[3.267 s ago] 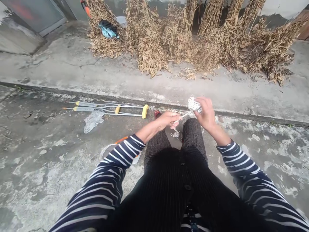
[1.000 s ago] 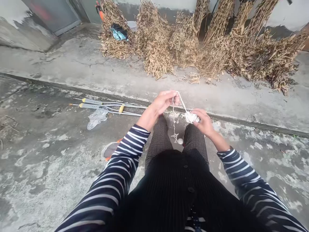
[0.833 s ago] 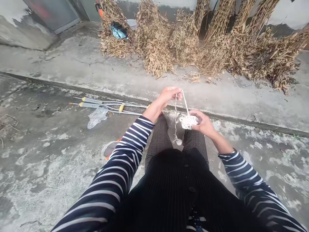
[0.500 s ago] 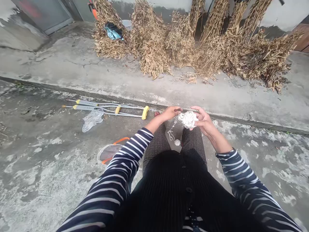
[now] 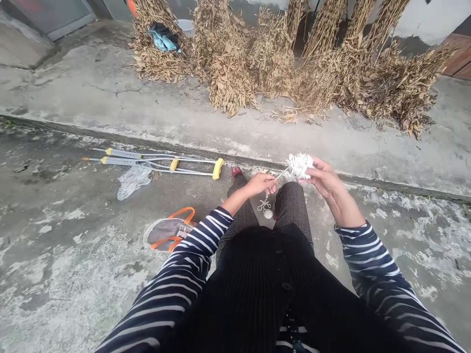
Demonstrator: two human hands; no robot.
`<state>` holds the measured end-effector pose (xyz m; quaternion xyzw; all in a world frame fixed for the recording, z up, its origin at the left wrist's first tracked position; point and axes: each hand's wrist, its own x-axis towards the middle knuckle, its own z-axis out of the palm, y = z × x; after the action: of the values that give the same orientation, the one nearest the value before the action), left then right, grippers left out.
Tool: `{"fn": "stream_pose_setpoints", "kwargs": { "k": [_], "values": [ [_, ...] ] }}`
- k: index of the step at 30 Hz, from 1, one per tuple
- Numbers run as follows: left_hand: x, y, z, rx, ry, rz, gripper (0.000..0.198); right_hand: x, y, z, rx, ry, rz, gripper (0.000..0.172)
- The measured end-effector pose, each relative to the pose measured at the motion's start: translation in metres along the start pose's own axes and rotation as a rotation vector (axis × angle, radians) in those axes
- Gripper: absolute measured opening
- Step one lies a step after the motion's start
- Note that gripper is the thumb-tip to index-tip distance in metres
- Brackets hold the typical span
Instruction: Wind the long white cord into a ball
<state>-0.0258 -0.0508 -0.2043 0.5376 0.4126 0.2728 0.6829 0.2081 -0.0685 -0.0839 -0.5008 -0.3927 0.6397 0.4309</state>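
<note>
My right hand (image 5: 323,177) is closed round a ball of white string (image 5: 300,164), held up over my right knee. A strand (image 5: 281,173) runs from the ball to my left hand (image 5: 260,184), which pinches it above my lap. Below the left hand more string hangs in a loose tangle down to a small white lump (image 5: 268,214) on the ground between my legs. I sit on the concrete in dark trousers and a striped top.
Two crutches (image 5: 154,164) with yellow pads lie on the ground to the left, a crumpled clear plastic bag (image 5: 130,177) beside them. An orange-handled mesh bag (image 5: 167,233) lies by my left elbow. Bundles of dried plants (image 5: 279,63) lean beyond a concrete step (image 5: 368,176).
My left hand came down from above the ball to my lap, the strand still in it. My right hand lifted the ball up and rightward. The head camera tilted down slightly.
</note>
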Motion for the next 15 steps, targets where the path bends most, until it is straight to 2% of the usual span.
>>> {"fn": "stream_pose_setpoints", "kwargs": {
  "k": [2, 4, 7, 9, 12, 15],
  "values": [
    [-0.013, 0.000, 0.001, 0.074, -0.025, -0.027, 0.028, 0.004, -0.002, -0.001, -0.034, 0.049, -0.061, 0.062],
    [-0.031, 0.009, 0.003, 0.144, -0.063, -0.025, 0.024, 0.011, 0.000, -0.002, -0.157, 0.099, -0.191, 0.064],
    [-0.058, 0.039, 0.004, 0.294, -0.126, 0.063, 0.024, 0.021, 0.010, -0.001, -0.520, 0.215, -0.414, 0.059],
    [-0.068, 0.066, 0.002, 0.433, -0.123, 0.149, 0.026, 0.026, 0.023, 0.001, -0.797, 0.253, -0.534, 0.054],
    [-0.062, 0.105, -0.005, 0.593, -0.065, 0.217, 0.024, 0.027, 0.041, 0.009, -1.091, 0.139, -0.669, 0.052],
    [-0.041, 0.131, -0.010, 0.621, -0.027, 0.256, 0.023, 0.024, 0.045, 0.018, -1.247, 0.006, -0.675, 0.054]
  ]
}}
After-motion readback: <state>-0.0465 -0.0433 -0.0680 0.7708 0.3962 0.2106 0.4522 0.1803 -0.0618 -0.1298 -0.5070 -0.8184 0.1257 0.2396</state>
